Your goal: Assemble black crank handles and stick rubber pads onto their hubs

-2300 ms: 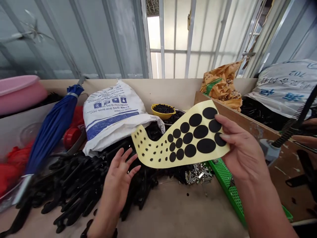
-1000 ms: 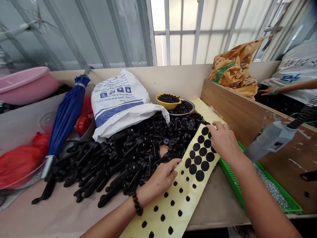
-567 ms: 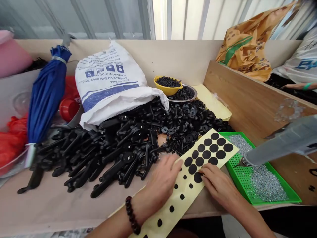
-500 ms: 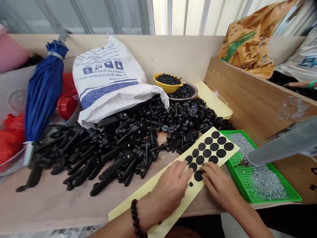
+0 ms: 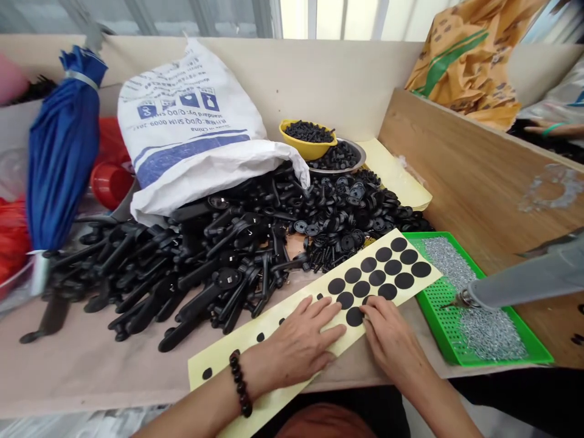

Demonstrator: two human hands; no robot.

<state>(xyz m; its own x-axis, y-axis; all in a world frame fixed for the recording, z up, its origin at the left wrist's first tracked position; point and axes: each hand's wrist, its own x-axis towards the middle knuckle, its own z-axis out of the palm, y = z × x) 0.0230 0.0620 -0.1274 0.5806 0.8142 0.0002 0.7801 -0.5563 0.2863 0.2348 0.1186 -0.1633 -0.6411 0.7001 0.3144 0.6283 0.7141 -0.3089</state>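
Note:
A yellow backing sheet lies slantwise on the table, with rows of round black stickers on its far right part and small black dots along the rest. Flat on its middle, fingers spread, rests my left hand, wearing a dark bead bracelet. My right hand has thumb and fingers pinched together at the right edge of the nearest round black sticker. That sticker still looks flat on the sheet; its edge is hidden under the fingertips.
Black handle-shaped parts and round black parts are heaped behind the sheet. To the right, a green tray holds small metal screws, with a grey pointed tool above it. Behind stand a white sack and a yellow bowl.
My left hand has slid back toward the lower left and flattened, leaving more stickers uncovered. The right hand stays at the sticker's edge. The whole view has shifted slightly.

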